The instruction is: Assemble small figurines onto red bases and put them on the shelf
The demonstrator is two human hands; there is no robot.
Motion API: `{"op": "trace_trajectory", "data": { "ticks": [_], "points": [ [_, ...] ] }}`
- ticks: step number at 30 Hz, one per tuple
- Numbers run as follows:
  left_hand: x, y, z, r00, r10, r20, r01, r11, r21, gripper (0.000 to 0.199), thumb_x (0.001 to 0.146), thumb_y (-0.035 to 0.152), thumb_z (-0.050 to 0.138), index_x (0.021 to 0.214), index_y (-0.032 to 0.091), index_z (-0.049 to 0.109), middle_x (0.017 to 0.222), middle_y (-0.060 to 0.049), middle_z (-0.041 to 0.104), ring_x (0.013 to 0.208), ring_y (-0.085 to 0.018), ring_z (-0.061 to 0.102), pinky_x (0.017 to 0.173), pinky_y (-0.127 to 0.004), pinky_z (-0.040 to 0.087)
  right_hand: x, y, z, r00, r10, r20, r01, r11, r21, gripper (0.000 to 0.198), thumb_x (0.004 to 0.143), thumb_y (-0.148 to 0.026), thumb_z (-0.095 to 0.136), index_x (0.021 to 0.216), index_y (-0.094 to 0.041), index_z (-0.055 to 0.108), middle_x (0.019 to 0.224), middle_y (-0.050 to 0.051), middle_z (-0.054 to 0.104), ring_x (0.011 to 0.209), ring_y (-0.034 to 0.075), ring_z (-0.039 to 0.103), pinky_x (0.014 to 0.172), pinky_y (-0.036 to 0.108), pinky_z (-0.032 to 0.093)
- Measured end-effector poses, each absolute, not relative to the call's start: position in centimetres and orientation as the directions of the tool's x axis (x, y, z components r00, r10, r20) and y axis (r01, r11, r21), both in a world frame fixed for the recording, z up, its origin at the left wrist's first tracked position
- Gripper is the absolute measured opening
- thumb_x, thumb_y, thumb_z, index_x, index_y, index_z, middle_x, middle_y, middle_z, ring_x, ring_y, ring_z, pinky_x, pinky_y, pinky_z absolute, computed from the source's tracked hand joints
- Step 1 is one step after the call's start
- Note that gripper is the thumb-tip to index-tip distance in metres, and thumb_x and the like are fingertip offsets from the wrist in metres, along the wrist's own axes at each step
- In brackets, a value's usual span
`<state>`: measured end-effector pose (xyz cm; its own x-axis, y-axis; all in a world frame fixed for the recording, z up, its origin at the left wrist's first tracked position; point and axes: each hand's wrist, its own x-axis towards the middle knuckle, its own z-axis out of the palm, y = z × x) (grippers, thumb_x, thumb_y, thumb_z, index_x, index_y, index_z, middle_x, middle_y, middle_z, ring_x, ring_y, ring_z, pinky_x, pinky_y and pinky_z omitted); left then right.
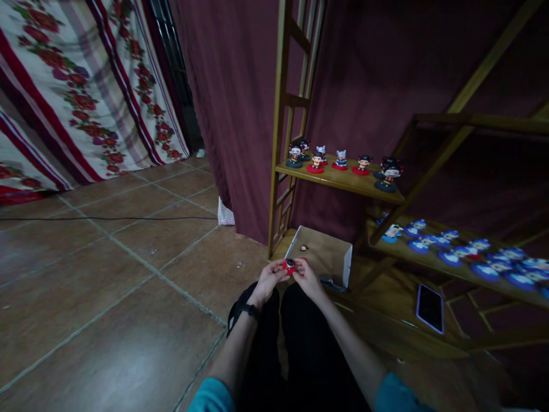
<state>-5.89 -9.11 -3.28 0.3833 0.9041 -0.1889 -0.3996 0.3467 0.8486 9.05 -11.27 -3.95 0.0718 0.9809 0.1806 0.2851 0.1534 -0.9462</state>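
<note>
Between my two hands, just above my knees, is a small figurine with a black top and a red base. My left hand pinches it from the left side. From the other side my right hand grips it too, and a bit of red shows by those fingers. Right behind my hands stands an open cardboard box with white edges. Inside it lies a small dark-and-pale piece, too small to make out fully.
Several figurines on red and black bases, such as one red-based figurine, stand on a wooden shelf. To the right, a lower shelf carries several blue-based figurines. A phone lies on the bottom board. A black cable crosses the tiled floor.
</note>
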Motion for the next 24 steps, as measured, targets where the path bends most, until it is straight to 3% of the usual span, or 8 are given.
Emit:
{"op": "trace_trajectory", "data": {
  "ticks": [8,24],
  "points": [
    [-5.9,-9.2,-2.9,0.368,0.911,-0.188,-0.421,0.343,0.84,0.043,0.06,0.019,0.073,0.1,0.013,0.058,0.084,-0.007,0.068,0.071,-0.013,0.063,0.07,-0.026,0.05,8.1,-10.9,-5.1,0.125,0.989,0.078,0.042,0.073,-0.996,0.037,0.065,-0.027,0.059,0.101,-0.021,0.052,0.096,0.005,0.062,0.084,0.017,0.06,0.078,0.032,0.047],
    [-5.7,-9.1,-3.4,0.364,0.911,-0.196,-0.381,0.338,0.86,0.042,0.06,0.018,0.074,0.098,0.012,0.058,0.078,-0.007,0.068,0.066,-0.012,0.062,0.066,-0.024,0.05,7.8,-11.0,-5.5,0.2,0.977,0.073,0.087,0.056,-0.995,0.031,0.065,-0.029,0.061,0.094,-0.02,0.054,0.084,0.002,0.061,0.076,0.015,0.058,0.073,0.03,0.047]
  ]
}}
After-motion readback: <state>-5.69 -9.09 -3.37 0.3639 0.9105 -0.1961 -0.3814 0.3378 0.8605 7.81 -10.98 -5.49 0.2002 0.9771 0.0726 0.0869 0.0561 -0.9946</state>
